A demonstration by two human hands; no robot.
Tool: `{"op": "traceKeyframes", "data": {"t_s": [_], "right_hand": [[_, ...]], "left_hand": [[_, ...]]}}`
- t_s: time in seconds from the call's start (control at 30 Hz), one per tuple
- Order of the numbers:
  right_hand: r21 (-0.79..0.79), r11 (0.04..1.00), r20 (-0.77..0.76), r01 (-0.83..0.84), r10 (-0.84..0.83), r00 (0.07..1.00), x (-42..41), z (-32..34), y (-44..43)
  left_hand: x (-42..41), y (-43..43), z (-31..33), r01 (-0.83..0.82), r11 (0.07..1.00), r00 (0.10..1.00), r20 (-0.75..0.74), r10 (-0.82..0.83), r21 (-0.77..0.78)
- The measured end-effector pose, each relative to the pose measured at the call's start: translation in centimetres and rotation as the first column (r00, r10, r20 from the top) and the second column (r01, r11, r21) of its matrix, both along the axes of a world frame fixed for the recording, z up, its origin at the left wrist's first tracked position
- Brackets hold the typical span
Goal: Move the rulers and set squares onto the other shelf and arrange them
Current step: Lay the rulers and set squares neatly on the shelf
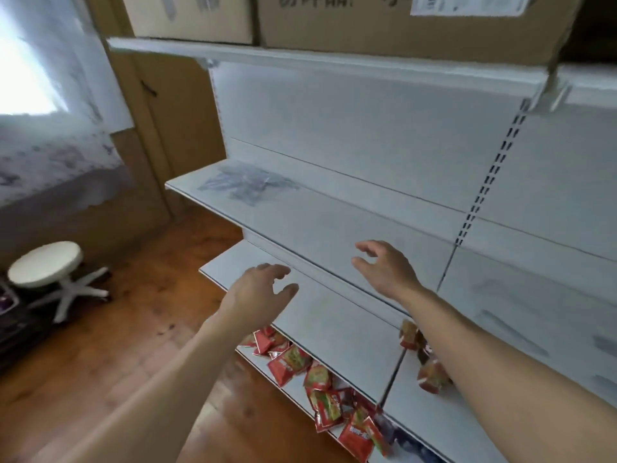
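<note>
A loose pile of clear plastic rulers and set squares (247, 183) lies at the left end of the white middle shelf (334, 215). Below it is another white shelf (337, 322). My left hand (263, 289) hovers over that lower shelf, fingers relaxed and spread, holding nothing. My right hand (384, 269) hangs in front of the middle shelf's front edge, fingers loosely spread, also with nothing in it. Both hands are well below and to the right of the pile. More clear rulers (514, 325) show faintly on the neighbouring shelf bay at the right.
Red snack packets (317, 379) lie on the bottom shelf, with a few more (424, 362) by my right forearm. Cardboard boxes (400, 18) fill the top shelf. A white stool (46, 265) stands on the wooden floor at the left.
</note>
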State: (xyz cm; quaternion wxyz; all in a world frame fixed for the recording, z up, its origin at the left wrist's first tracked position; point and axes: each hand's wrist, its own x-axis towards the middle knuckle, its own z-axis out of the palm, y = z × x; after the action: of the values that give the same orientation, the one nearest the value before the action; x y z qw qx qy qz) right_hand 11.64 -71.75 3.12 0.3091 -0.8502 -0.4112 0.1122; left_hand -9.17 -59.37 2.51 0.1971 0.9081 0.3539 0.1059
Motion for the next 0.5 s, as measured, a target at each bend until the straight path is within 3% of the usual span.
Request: {"op": "traceKeyframes", "data": {"t_s": [0.2,0.5], "right_hand": [[-0.020,0.995,-0.018,-0.097,0.097,0.995,-3.1,-0.1,8.4],[-0.003,0.985,-0.051,-0.170,0.169,0.984,-1.4,-2.0,22.9]], "left_hand": [[-4.2,6.4,-0.7,-0.117,0.993,0.993,-0.005,0.117,-0.004],[-3.1,18.0,-1.8,-0.194,0.980,0.981,0.001,0.194,-0.036]]}}
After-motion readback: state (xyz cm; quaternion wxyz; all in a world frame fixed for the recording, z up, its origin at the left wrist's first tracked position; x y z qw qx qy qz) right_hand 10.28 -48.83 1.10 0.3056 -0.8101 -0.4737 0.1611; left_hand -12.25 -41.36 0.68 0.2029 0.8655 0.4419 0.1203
